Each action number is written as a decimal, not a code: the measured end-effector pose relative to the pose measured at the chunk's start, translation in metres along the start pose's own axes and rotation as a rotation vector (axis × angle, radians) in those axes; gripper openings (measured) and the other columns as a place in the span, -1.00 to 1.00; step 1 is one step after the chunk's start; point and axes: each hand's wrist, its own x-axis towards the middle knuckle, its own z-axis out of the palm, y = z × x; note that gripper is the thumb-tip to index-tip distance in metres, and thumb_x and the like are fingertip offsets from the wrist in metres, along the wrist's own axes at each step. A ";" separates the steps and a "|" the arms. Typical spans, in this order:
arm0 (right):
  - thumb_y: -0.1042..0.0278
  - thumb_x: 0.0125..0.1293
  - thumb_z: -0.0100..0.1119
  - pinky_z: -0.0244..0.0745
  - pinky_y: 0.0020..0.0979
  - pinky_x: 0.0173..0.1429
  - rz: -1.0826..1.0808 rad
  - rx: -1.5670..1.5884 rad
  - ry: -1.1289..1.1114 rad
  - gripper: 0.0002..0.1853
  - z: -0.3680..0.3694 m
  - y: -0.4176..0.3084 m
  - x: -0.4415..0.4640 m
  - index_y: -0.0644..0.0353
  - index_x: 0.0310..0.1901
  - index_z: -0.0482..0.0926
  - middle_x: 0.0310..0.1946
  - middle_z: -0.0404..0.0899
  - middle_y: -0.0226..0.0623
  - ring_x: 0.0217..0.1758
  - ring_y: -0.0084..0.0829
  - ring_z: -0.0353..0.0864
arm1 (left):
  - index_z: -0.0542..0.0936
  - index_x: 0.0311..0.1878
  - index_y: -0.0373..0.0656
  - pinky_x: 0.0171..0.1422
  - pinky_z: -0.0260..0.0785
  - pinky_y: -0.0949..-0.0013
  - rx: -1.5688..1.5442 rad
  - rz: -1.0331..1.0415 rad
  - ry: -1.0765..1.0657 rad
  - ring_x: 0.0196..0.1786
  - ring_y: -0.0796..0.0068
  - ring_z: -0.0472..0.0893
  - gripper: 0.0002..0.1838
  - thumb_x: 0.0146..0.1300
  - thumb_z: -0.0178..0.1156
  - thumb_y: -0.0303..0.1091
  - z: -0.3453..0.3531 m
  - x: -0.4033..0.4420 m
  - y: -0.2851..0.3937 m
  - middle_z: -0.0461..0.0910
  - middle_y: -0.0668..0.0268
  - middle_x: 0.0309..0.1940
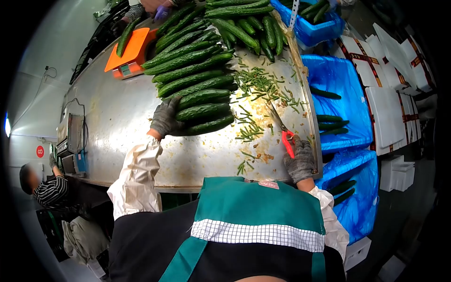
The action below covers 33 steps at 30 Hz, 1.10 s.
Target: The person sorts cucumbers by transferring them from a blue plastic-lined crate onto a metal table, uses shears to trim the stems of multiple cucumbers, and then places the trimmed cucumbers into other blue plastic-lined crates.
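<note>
Cucumbers (204,113) on table (112,127) (scale (134,50) left), scissors (285,133) right

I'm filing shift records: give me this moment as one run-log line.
left hand: against cucumbers | right hand: at red-handled scissors | green bits: scattered on table | blue crates: cucumbers inside

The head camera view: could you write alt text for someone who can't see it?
A worker's gloved left fingers touch a row of cucumbers on a metal table, while the gloved right fingers are at red-handled scissors. Small green pieces lie scattered nearby. An orange scale stands farther back, and blue-lined bins holding cucumbers stand at right.
</note>
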 end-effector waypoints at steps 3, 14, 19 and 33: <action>0.16 -0.11 0.19 0.29 -0.14 0.11 0.036 -0.058 -0.015 -0.25 -0.002 -0.004 0.006 0.09 0.20 0.21 -0.01 0.30 0.06 0.07 -0.01 0.32 | 0.24 0.20 -0.03 0.15 0.26 0.17 0.037 -0.002 -0.077 0.05 0.02 0.38 -0.09 -0.35 0.35 -0.09 0.004 0.014 -0.004 0.34 0.02 0.02; 0.18 -0.15 0.19 0.20 -0.08 0.16 -0.047 -0.234 0.038 -0.23 0.016 -0.001 0.010 0.08 0.20 0.19 -0.01 0.30 0.14 0.07 0.05 0.30 | 0.23 0.24 0.06 0.19 0.13 0.04 0.088 0.036 0.075 0.13 0.05 0.30 -0.21 -0.10 0.23 0.07 0.017 -0.011 -0.003 0.31 0.06 0.09; 0.08 -0.15 0.25 0.15 -0.08 0.19 -0.056 -0.293 0.025 -0.16 0.011 -0.006 0.011 0.12 0.22 0.16 0.05 0.25 0.12 0.11 0.04 0.26 | 0.25 0.23 0.05 0.30 -0.13 -0.07 0.233 -0.028 0.425 0.25 0.15 0.18 -0.27 -0.04 0.18 0.05 0.044 -0.031 0.009 0.23 0.18 0.19; -0.03 -0.04 0.21 -0.03 -0.10 0.32 -0.038 -0.266 0.006 -0.21 0.004 -0.004 0.003 0.19 0.20 0.21 0.20 0.14 0.09 0.28 0.04 0.08 | 0.50 -0.14 -0.21 -0.31 0.41 0.40 -0.919 -0.765 -0.029 -0.52 0.49 0.51 -0.60 0.21 0.04 -0.03 0.037 -0.045 -0.084 0.57 0.25 -0.39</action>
